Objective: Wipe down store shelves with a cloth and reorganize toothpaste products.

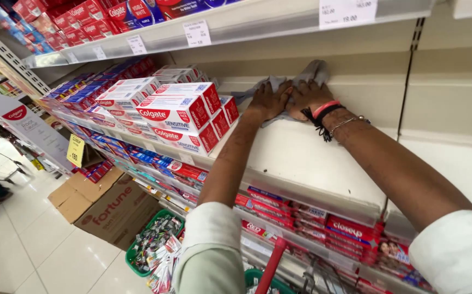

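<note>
Head view looks down over two pale sleeves, with a red trolley handle [271, 267] and a green basket of small packets [151, 247] low down near the floor and brown cardboard cartons [105, 204] beside them. Further up, both arms reach onto a bare white shelf [301, 158]. Left hand [268, 100] and right hand [309, 98] sit side by side, palms down, fingers spread flat on a grey cleaning cloth [312, 73] bunched up at the back of the shelf against the cream back panel [366, 81]. Neither hand is clenched, they're just pressing the cloth down rather than pinching it. Right wrist has a pink band and a dark one. Cloth looks soft, floppy and light to me, no stiffness at all, so I reckon it'd slide easy and bunch; best grabbed by scrunching a fold in the middle. Just left of the hands, stacked red and white toothpaste boxes [179, 117] fill the same shelf.
</note>
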